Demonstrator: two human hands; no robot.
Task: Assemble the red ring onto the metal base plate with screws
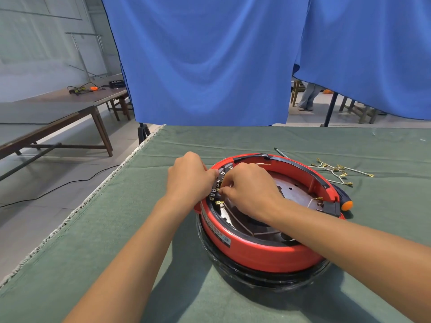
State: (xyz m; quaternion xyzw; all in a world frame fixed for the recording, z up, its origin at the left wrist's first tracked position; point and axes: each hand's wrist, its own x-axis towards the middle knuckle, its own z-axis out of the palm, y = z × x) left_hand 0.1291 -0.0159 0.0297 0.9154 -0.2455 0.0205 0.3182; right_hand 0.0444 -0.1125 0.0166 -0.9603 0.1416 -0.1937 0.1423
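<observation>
Near the worktop's (140, 229) front edge, the red ring (256, 255) looks stiff, light plastic; grip its rim. Left hand (190, 177) curls there; right hand (250, 191) fingers pinch a brass terminal (219, 202).

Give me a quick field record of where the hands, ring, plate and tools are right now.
left hand: grips the left rim of the red plastic ring
right hand: inside the ring, fingers pinching at the small brass terminals on the inner wall
round metal base plate: inside the ring
orange-capped screwdriver: on the green cloth, right of the ring
loose brass-tipped wires: on the cloth, far right
screws: none discernible
</observation>
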